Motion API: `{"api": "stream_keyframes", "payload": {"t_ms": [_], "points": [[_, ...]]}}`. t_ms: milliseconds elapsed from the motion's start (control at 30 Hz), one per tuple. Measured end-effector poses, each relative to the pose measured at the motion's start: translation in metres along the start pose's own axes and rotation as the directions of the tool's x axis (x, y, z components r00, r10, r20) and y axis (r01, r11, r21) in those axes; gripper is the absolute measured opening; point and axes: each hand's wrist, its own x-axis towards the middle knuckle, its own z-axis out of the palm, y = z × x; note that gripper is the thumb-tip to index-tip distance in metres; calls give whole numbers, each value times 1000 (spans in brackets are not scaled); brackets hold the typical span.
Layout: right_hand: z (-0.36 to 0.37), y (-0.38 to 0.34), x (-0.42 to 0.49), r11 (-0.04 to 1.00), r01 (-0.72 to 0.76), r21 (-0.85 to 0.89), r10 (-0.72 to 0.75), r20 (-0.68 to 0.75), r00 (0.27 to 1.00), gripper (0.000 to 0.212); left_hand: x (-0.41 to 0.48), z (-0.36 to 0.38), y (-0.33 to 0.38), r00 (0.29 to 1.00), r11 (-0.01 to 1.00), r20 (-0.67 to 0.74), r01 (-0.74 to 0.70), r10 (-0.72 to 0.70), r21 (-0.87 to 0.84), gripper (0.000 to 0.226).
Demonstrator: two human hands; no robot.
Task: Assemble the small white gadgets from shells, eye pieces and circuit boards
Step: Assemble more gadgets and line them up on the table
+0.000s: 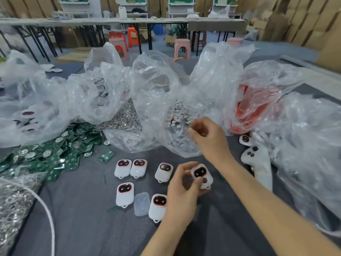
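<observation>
The left grip (182,189) clamps a white gadget (202,174), thumb on its face. At 1 o'clock from it the right grip (206,133) curls; whether it holds something, I cannot tell.

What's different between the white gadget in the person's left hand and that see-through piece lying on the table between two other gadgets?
The held gadget is opaque white with a dark eye panel; the clear piece is translucent and has none. The held gadget is gripped in the left hand, lifted and tilted; the clear piece lies flat on the grey table, untouched. Both share a rounded-rectangle outline.
</observation>
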Motion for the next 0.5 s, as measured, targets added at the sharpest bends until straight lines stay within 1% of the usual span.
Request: {"api": "stream_keyframes", "payload": {"t_ms": [33, 100, 167, 233, 300, 400, 500], "points": [[-8, 1, -20, 990, -50, 131, 55, -36, 998, 14, 1, -1, 1, 1000, 1000, -24, -7, 7, -13, 32], [-18, 5, -60, 936, -145, 320, 182, -89, 979, 17, 1, -3, 2, 997, 997, -80, -1, -5, -71, 29], [-21, 13, -88, 831, -264, 489, 348, -89, 933, 18, 1, -3, 5, 993, 990, -112, 12, -28, -142, 25], [-21, 18, -99, 711, -359, 605, 469, -28, 883, 17, 0, -4, 6, 993, 984, -111, 11, -31, -178, 21], [-24, 18, -103, 670, -395, 628, 498, 14, 867, 14, -2, -6, 7, 995, 984, -96, 2, -20, -180, 20], [-30, 15, -110, 631, -380, 677, 483, 41, 875, 14, -5, -9, 7, 998, 985, -59, -5, -6, -174, 16], [-34, 14, -120, 604, -385, 698, 452, 97, 887, 14, -9, -10, 7, 998, 985, -61, -16, 6, -169, 17]]}}
